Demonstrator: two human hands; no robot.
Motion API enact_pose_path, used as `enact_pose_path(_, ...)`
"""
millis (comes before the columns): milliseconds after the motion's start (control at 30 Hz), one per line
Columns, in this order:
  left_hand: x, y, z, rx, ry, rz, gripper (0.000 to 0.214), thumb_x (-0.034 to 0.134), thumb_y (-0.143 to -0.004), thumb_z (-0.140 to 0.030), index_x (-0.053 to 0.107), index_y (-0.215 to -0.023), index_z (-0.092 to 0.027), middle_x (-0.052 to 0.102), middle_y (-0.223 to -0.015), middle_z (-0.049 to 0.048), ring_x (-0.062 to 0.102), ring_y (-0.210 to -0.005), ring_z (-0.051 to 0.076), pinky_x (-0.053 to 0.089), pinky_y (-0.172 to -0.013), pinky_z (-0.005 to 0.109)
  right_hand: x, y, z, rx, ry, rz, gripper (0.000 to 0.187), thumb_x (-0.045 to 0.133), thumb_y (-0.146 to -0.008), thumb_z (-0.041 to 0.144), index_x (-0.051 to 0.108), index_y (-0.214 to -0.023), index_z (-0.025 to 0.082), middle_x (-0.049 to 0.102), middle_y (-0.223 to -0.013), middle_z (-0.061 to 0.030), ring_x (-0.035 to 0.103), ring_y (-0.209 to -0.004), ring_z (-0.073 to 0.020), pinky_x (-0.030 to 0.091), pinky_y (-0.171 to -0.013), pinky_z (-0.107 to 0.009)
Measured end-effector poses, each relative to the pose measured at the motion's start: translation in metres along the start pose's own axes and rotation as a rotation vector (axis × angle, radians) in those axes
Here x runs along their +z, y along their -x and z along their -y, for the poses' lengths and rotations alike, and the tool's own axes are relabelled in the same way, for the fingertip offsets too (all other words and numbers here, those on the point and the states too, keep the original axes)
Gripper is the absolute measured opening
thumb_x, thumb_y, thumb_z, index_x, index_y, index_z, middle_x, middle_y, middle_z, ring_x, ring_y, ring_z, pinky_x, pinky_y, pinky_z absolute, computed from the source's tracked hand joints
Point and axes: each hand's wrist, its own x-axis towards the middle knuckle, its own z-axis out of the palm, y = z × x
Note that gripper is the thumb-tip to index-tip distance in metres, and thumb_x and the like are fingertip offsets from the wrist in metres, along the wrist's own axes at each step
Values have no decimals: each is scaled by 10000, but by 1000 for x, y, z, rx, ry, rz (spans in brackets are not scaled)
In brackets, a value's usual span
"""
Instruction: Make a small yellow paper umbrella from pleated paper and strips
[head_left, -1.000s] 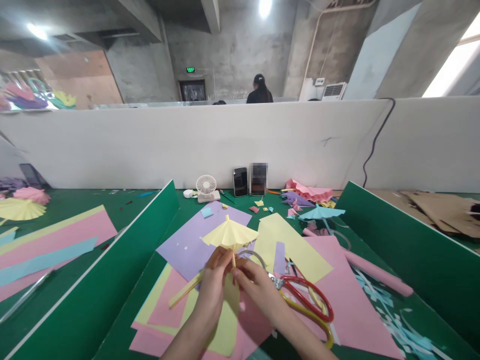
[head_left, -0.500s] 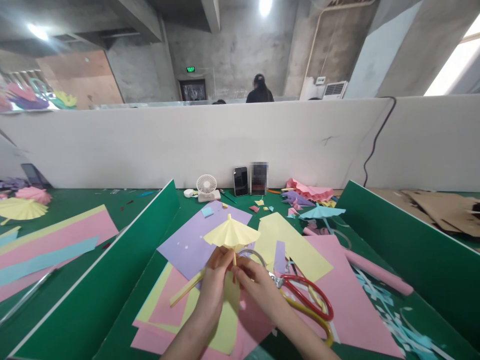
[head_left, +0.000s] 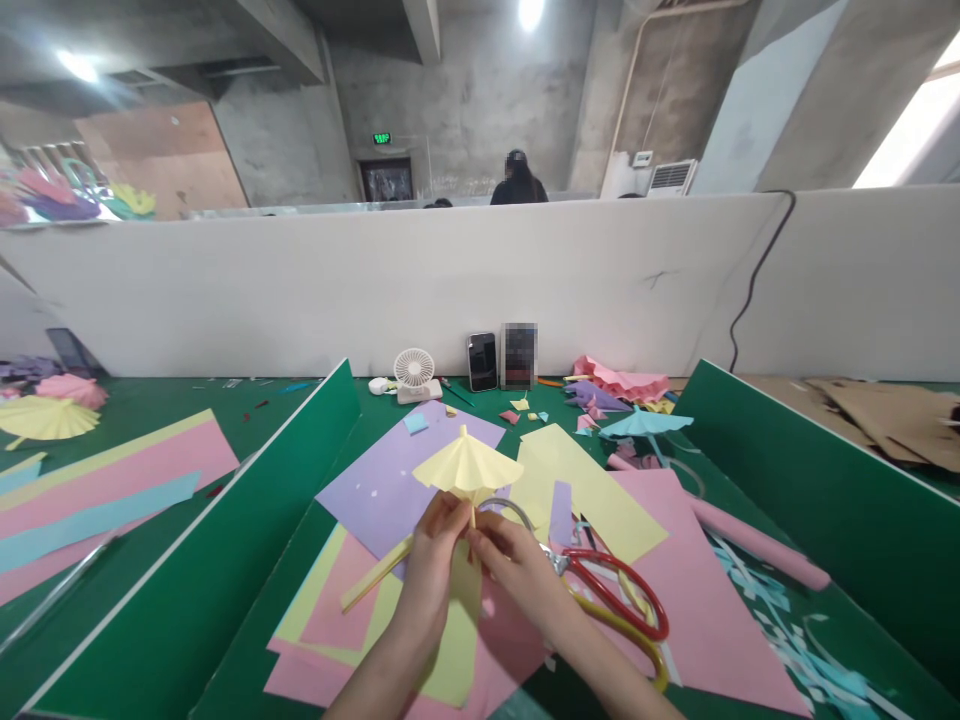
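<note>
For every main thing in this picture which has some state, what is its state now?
Yellow umbrella: opened, upright, held.
Left hand: pinching the yellow umbrella from below.
Right hand: fingers closed there too.
Scissors: lying, blades not clearly seen.
Blue umbrella: opened, not held.
Fan: standing; running or not, unclear.
Phone beside it: propped up, screen dark.
Pink roll: rolled up, lying.

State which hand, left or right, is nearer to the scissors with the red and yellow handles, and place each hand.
Right. The right hand is just left of the scissors; the left hand is farther left, beyond the right hand.
</note>
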Motion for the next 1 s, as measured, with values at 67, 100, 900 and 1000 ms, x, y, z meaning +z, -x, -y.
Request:
enact_pose_path(67, -1, 0, 1, -10, 16, 35, 162, 605, -706, -344, 547, -679, -195, 483, -569, -45, 488, -541, 117, 384, -533, 222, 0, 0, -1, 1, -4, 5, 181, 420, -830, 243, 470, -667, 184, 445, -574, 33, 441, -503, -108, 319, -473, -218)
enact_pose_path(100, -1, 0, 1, -14, 25, 53, 158, 600, -713, -344, 551, -693, -194, 480, -571, -46, 482, -541, 114, 379, -530, 219, 0, 0, -1, 2, -7, 7, 177, 418, -831, 243, 472, -672, 185, 446, -576, 34, 443, -500, -107, 320, -471, -217)
enact_pose_path(900, 14, 10, -10, 30, 58, -8, 159, 582, -714, -334, 526, -643, -203, 430, -518, -69, 398, -441, 95, 322, -485, 220, 0, -1, 1, 12, 0, 4, 175, 409, -819, 225, 492, -673, 174, 448, -572, 27, 432, -503, -111, 316, -474, -218)
enact_pose_path(1000, 13, 9, -9, 34, 45, -3, 158, 582, -712, -341, 532, -658, -201, 435, -529, -66, 401, -449, 96, 331, -490, 220, 0, 0, 1, 12, 7, 9, 188, 405, -829, 243, 489, -674, 180, 444, -566, 31, 424, -482, -106, 305, -457, -214)
